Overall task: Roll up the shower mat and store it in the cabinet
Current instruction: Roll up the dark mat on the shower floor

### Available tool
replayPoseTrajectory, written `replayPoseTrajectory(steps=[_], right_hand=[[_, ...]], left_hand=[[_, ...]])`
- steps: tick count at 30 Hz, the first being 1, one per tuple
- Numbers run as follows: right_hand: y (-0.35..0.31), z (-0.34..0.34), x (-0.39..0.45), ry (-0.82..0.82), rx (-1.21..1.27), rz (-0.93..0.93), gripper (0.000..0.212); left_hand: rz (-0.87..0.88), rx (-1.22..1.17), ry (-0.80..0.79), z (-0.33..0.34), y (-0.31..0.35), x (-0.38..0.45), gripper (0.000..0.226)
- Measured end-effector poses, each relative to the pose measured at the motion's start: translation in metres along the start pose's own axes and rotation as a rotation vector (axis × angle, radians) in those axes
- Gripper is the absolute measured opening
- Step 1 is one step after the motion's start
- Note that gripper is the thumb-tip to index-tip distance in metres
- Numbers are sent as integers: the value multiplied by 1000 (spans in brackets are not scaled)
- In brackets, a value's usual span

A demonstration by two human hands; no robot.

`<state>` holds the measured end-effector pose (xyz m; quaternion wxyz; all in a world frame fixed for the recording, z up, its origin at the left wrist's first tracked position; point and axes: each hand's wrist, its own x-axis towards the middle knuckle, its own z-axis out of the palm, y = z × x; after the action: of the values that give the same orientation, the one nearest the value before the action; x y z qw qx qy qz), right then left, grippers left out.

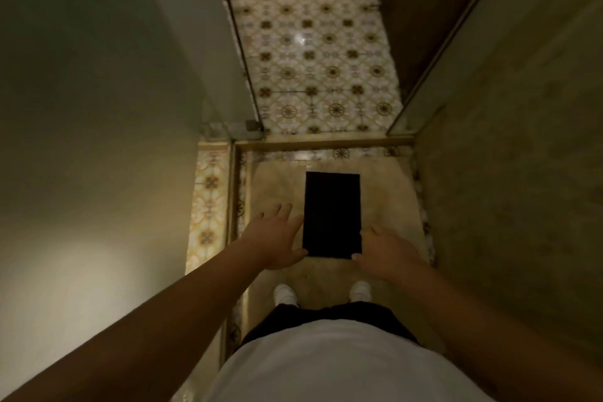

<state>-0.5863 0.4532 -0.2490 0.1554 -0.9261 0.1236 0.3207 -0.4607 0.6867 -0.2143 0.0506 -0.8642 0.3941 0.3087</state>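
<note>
Shower stall seen from above: plain walls left and right, patterned tile floor [326, 52] running far beyond the threshold. One pale floor pad [277, 186] fills the stall floor; whether that or the dark piece is the real shower mat is hard to say, I take the dark one. One shower mat [332, 215], a dark rectangle, lies flat on the pad at center, unrolled, long side running near to far. No cabinet in view.

Person stands at the near end, two white shoes [285, 293] just behind the mat's near edge, likely placed so the roll can start near and go far.

Two hands, both reaching down. Left hand [279, 240] at the mat's left edge, fingers spread wide, nothing held. Right hand [385, 246] at the near right corner, fingers loosely open, holding nothing; contact with the mat cannot be told. One hand per side probably to lift both edges evenly. Rolling not yet begun.
</note>
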Motion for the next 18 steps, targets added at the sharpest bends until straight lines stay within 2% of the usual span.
replayPoseTrajectory(steps=[4, 7, 13, 18], right_hand=[[24, 16, -8, -23, 19, 48, 58], [40, 25, -12, -29, 42, 66, 63], [78, 36, 1, 40, 13, 36, 57], [103, 59, 40, 27, -59, 5, 70]], left_hand=[[45, 31, -48, 3, 20, 11, 85], [63, 3, -67, 8, 33, 21, 84], [5, -13, -40, 26, 54, 41, 85], [-21, -54, -78, 56, 62, 80, 85]])
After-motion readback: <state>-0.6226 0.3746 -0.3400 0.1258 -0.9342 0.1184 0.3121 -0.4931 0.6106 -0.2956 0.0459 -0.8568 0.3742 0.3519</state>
